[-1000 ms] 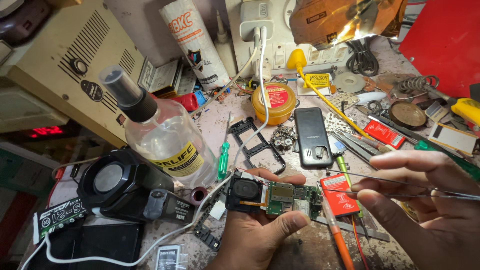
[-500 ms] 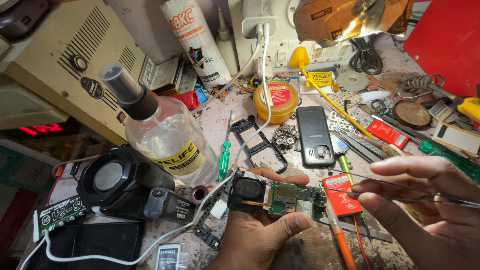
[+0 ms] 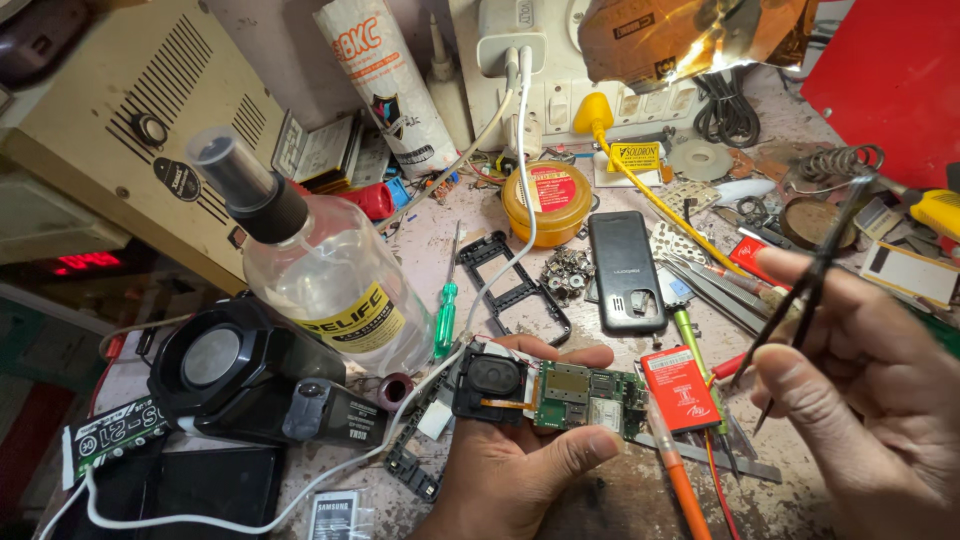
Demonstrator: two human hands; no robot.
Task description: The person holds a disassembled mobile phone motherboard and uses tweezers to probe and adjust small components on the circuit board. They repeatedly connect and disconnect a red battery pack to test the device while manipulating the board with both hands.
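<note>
My left hand (image 3: 505, 475) grips a small green circuit board (image 3: 585, 398) with a black speaker module (image 3: 490, 378) joined to its left end by an orange flex strip. It holds the board flat, just above the workbench (image 3: 600, 505). To the right, my right hand (image 3: 865, 400) pinches black tweezers (image 3: 812, 280). The tweezers stand steeply, and their tips point down beside a red battery (image 3: 680, 387), apart from the board.
A clear bottle with a black cap (image 3: 320, 270) lies left of the board, above a black magnifier (image 3: 235, 375). A green screwdriver (image 3: 446, 312), black phone frame (image 3: 515, 285), black phone (image 3: 625, 270), yellow tin (image 3: 546, 200), soldering iron (image 3: 640, 190) and orange-handled tool (image 3: 685, 492) crowd the bench.
My right hand has swung the tweezers from lying nearly level, pointing left, to standing steeply with the tips down. My left hand still holds the board in the same place.
</note>
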